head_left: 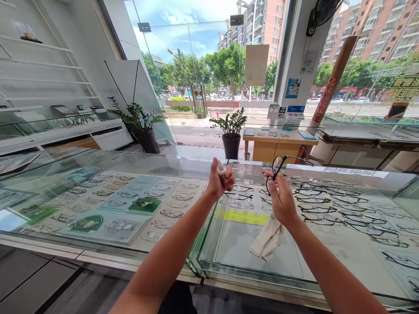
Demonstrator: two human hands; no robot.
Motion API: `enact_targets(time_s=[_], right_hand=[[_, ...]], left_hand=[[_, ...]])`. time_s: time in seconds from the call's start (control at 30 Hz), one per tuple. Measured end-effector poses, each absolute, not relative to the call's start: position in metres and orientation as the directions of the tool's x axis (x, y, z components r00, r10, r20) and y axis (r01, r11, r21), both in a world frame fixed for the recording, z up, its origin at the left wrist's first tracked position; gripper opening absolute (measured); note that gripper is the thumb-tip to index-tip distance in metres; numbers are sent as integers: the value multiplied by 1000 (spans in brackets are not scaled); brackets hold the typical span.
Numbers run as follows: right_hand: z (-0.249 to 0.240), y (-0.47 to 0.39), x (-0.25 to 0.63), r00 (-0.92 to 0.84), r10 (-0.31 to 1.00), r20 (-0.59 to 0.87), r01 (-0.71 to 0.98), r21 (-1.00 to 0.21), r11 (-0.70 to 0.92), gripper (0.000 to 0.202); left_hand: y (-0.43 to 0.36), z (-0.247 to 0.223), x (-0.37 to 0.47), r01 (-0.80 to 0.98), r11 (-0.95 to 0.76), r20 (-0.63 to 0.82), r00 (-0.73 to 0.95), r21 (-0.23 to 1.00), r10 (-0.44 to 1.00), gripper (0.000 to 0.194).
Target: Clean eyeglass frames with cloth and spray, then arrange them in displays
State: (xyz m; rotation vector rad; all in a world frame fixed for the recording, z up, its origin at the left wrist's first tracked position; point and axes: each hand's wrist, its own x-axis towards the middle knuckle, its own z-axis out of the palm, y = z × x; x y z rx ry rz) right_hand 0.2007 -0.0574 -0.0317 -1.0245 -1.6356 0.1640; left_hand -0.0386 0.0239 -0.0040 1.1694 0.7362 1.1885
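The room is a bright shop with a glass storefront (183, 48) beyond the hands, trees (225, 65) and tall buildings showing through it. White wall shelves (49, 72) stand far off to the left of the left hand. The glass display counter (183, 163) runs beneath both hands, across nearly the whole width of the view. Past the right hand is a wooden desk (278, 150) with small items on top; straight beyond the gap between the hands, a dark pot (231, 147) holds a leafy plant (231, 122), and another dark pot (148, 140) with a plant stands farther to the left hand's left. Inside the counter, rows of eyeglass frames (176, 213) lie to the left of and below the left hand, some on pale and green panels, and more dark frames (319, 209) fill the part to the right of the right hand. Yellow characters (404, 87) on the far-right window and print on a blue poster (293, 88) beyond the right hand are too small or blurred to read. Just below the right hand is a cream cloth (266, 240). The left hand (218, 181) is curled round a small clear spray bottle (221, 169), held upright and slightly tilted; the right hand (283, 198) pinches dark-rimmed eyeglasses (277, 163) above the counter.
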Motion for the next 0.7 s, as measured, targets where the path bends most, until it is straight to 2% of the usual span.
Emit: enact_targets(time_s=[0.07, 0.1, 0.23, 0.37, 0.53, 0.7], right_hand=[[-33, -62, 195, -6, 716, 698, 501, -617, 607, 37], [-33, -64, 193, -18, 728, 685, 489, -629, 604, 37], [-33, -70, 188, -73, 779, 623, 451, -676, 583, 40], [-31, -73, 185, -108, 820, 562, 437, -714, 547, 42], [-30, -75, 182, -183, 851, 492, 379, -763, 523, 42], [-30, -75, 179, -237, 859, 454, 355, -783, 511, 41]], left_hand=[[10, -1, -27, -383, 101, 114, 499, 918, 859, 88], [5, -1, -22, -384, 146, 107, 565, 912, 818, 89], [-4, -6, -9, -358, 190, 97, 648, 914, 755, 87], [-7, -13, -1, -307, 97, 100, 564, 947, 820, 84], [-8, -24, 6, -91, -254, 270, 302, 963, 914, 83], [-5, -32, 11, -34, -277, 276, 258, 960, 926, 80]])
